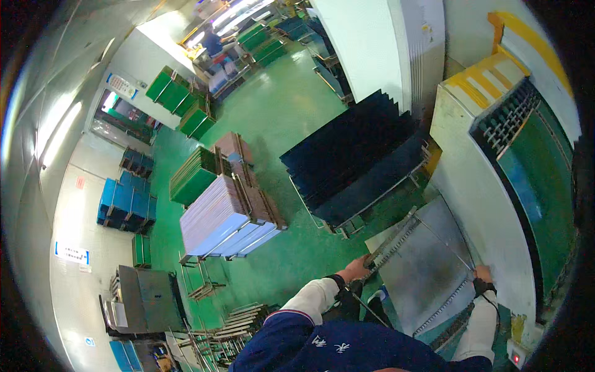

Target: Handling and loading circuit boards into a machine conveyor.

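Low in front of me is a metal rack with long toothed side rails (pixel 394 243) and a thin rod (pixel 441 239) running across it. My left hand (pixel 356 270) is closed around the edge of the left toothed rail. My right hand (pixel 483 274) is closed at the rack's right side, by the rod's end; its fingers are partly hidden. Between the two rails shows a flat grey metal sheet (pixel 421 282). Both wrists wear dark bands.
Black panels (pixel 353 161) stand in a wire rack ahead. A machine with a roller conveyor (pixel 520 124) rises close on my right. White-lilac panels (pixel 214 217) and green panels (pixel 193 175) stand left of centre. Folded metal racks (pixel 238 325) lie at lower left.
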`<state>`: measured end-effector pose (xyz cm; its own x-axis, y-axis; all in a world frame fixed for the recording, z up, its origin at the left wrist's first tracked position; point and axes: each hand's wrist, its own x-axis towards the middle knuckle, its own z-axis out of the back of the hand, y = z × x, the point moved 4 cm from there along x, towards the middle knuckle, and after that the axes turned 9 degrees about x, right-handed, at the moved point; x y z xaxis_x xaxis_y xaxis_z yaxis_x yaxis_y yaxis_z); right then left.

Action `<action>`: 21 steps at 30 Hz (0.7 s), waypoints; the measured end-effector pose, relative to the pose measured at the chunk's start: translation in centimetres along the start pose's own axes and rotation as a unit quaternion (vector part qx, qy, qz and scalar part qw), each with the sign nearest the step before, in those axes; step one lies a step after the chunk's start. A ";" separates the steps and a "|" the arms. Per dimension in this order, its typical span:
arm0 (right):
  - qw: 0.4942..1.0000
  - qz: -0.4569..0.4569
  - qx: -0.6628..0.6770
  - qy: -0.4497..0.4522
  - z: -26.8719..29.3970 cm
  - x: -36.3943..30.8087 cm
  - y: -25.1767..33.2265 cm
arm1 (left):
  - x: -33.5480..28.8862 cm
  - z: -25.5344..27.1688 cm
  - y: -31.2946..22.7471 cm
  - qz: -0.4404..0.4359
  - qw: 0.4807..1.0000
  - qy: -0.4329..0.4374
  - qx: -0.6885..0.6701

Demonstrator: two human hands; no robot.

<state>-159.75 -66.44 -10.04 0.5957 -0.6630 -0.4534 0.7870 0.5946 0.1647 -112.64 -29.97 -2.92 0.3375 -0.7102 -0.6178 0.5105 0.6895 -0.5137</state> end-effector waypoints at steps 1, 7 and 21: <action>1.000 -0.008 0.012 -0.009 0.3 -0.1 -0.2 | 0.0 -0.1 -0.1 0.009 1.000 0.009 -0.016; 0.971 -0.174 0.139 -0.083 1.1 -1.3 -1.7 | 0.6 0.5 -1.5 -0.010 1.000 0.006 -0.004; 0.867 -0.086 0.376 -0.314 -0.1 -5.2 -3.3 | 0.2 0.8 -2.5 -0.018 1.000 -0.022 0.008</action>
<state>-165.44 -64.86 -8.31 0.2422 -0.9702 -0.0008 0.6141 0.1526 0.7743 -113.24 -31.97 -1.35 0.3540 -0.7397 -0.5723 0.5355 0.6620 -0.5244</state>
